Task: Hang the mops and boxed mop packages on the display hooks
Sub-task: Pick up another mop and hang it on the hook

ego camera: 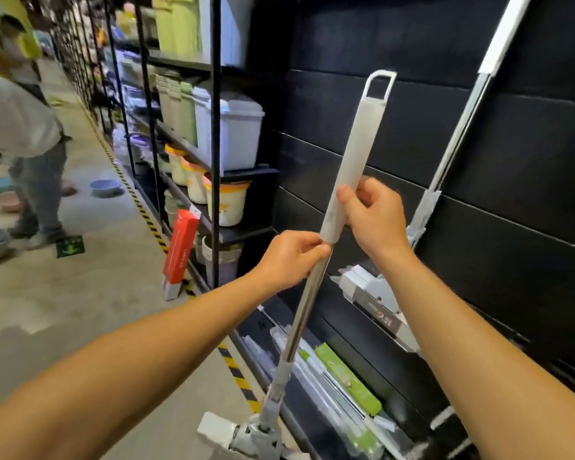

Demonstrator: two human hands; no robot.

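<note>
I judge the job to be somewhere in its early-to-middle stretch: one mop (452, 154) already leans or hangs against the dark slatted display wall (512, 134) at the right, its handle running up out of view, though I cannot see the hook that carries it. The mop in hand (352, 157) is not yet hung. I hold it tilted in front of the wall, my left hand (289, 260) wrapped around the bare metal pole just below the pale grip sleeve, my right hand (375, 217) curled around the sleeve itself, a little higher. The hanging loop (380, 86) at the top of the handle stands free in front of the wall, touching nothing that I can make out, and the mop head (246, 436) is down near the floor at the bottom edge of the view. Still to go, as far as I can tell, are the boxed packages lying on the bottom shelf: a green box (349, 380) among several pale ones, plus a red box (181, 247) propped upright against the neighbouring rack of bins. I see no display hook clearly from here.
</note>
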